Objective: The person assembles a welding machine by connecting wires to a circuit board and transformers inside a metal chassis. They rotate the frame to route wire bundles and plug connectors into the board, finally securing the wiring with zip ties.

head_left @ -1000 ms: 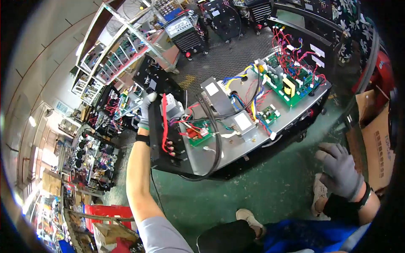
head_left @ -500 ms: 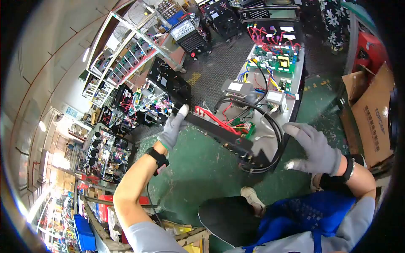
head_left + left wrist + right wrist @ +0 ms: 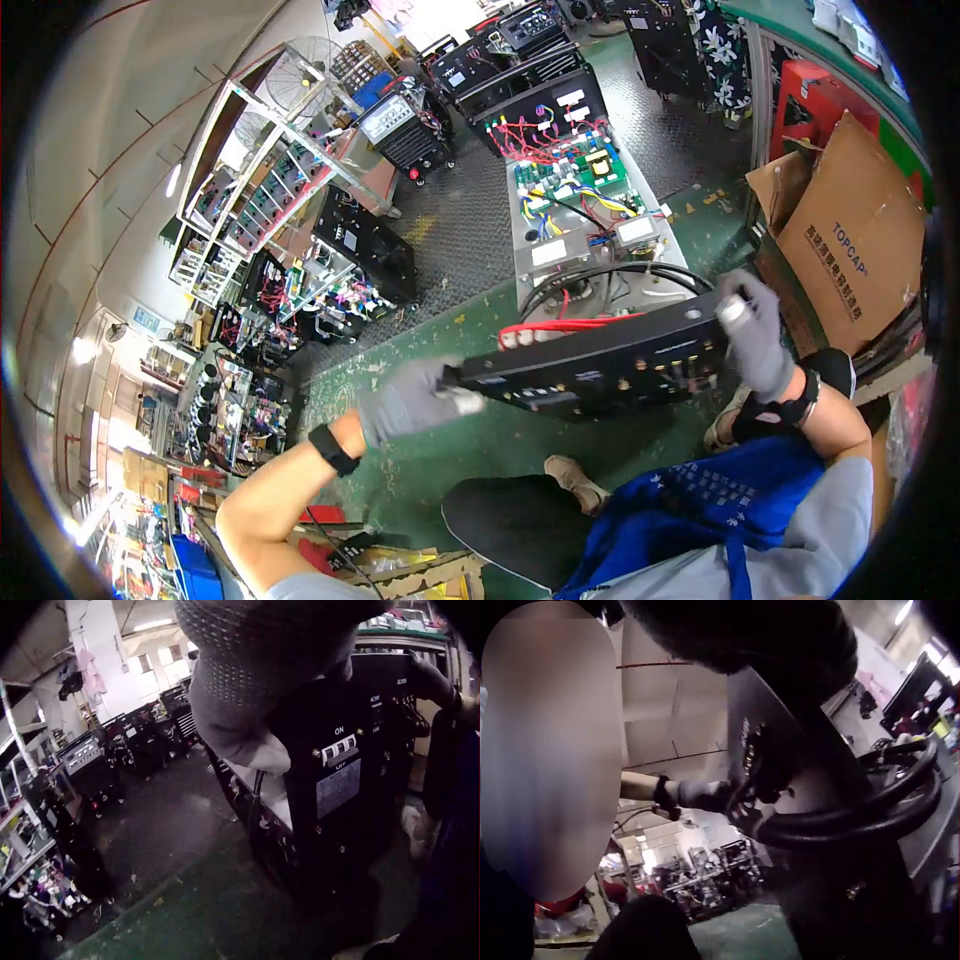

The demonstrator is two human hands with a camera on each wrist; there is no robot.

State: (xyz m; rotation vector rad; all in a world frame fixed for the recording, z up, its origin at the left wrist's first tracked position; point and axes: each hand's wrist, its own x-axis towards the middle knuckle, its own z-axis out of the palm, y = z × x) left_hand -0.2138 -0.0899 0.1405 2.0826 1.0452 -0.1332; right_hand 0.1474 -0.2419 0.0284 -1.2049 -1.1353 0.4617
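The open machine's black end panel (image 3: 600, 362) faces the person, with a breaker switch (image 3: 339, 751) and "ON" label on it in the left wrist view. My gloved left hand (image 3: 418, 400) grips the panel's left end, a little blurred. At the other end, my gloved right hand (image 3: 755, 335) holds the upper corner. Behind the panel lie looped black cables (image 3: 610, 272), a red cable (image 3: 560, 325), and a metal base (image 3: 655, 190) bearing a green circuit board (image 3: 600, 168). In the right wrist view the cables (image 3: 855, 825) hang beside the panel.
A cardboard box (image 3: 850, 240) stands at the right, near a red machine (image 3: 800, 100). More black machines (image 3: 365, 240) stand to the left and behind, beside a metal shelf rack (image 3: 265, 200). The person's shoe (image 3: 575, 483) is on the green floor below the panel.
The machine has swung round so that its end panel faces the person. The right hand, formerly away from the panel, now holds its corner; the left hand has moved with the panel's other end.
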